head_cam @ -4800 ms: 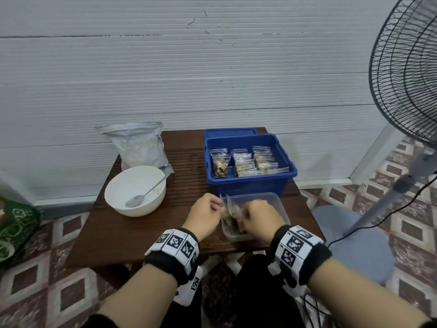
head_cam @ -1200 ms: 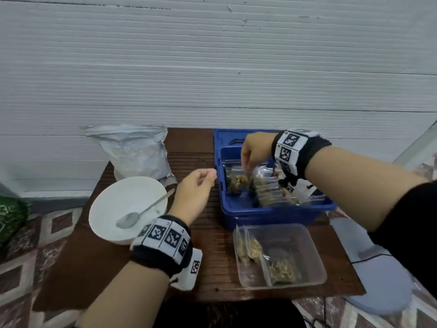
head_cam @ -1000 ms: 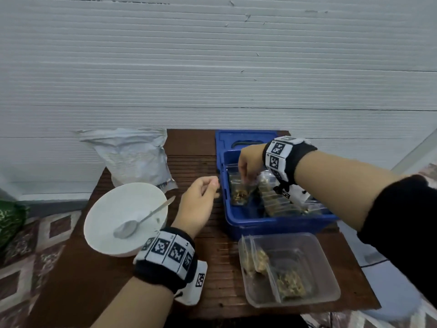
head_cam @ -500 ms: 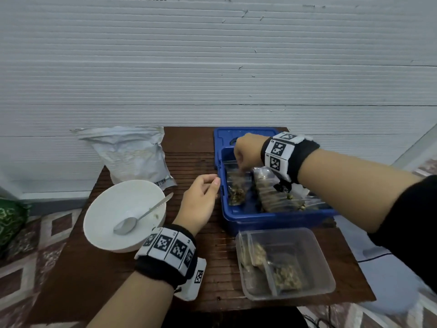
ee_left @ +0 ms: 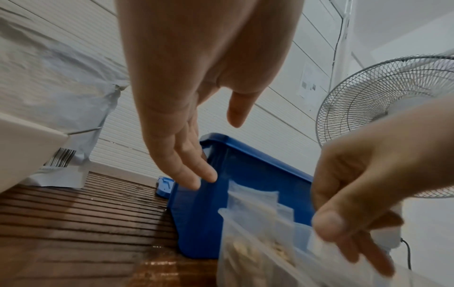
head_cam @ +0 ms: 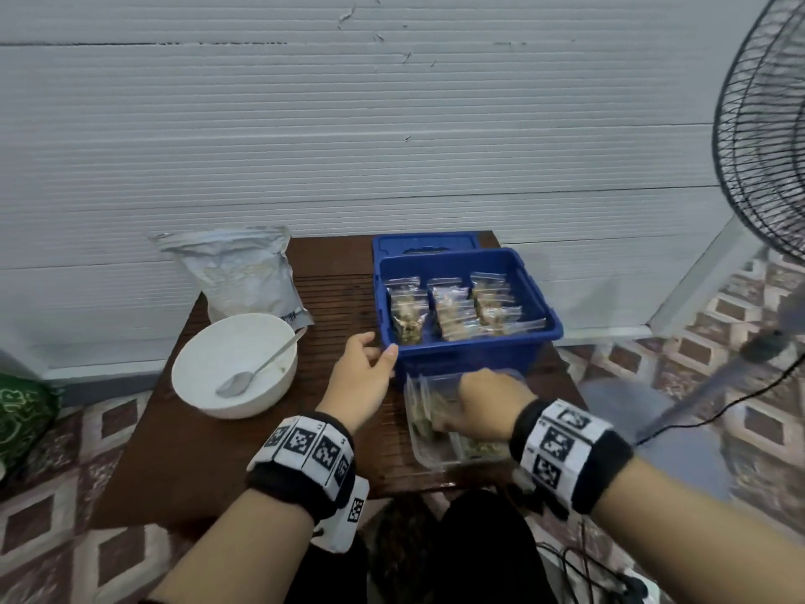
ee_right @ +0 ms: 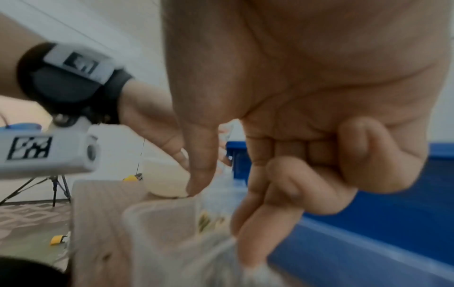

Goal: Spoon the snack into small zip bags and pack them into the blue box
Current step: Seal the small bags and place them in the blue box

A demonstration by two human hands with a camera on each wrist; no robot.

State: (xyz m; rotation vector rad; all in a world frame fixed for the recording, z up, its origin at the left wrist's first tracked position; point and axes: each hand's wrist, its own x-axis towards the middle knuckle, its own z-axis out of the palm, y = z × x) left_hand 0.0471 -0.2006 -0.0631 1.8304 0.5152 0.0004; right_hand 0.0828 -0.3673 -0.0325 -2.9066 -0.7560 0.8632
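At lower centre of the head view, the right hand (head_cam: 479,405) reaches into a clear tub (head_cam: 429,457) and pinches the top of a filled zip bag (ee_left: 258,250) between thumb and fingers. The left hand (head_cam: 361,381) hovers relaxed — holding nothing — beside the blue box (head_cam: 461,353), centre frame, already lined with bags. The bag looks light, floppy and slick, probably best held by its sealed top strip.

Grey ribbed wall panels (head_cam: 392,137), patterned brown-and-white floor tiles (head_cam: 56,507), dark slatted wooden table (head_cam: 183,464), black-caged pedestal fan (head_cam: 766,137) (right side).
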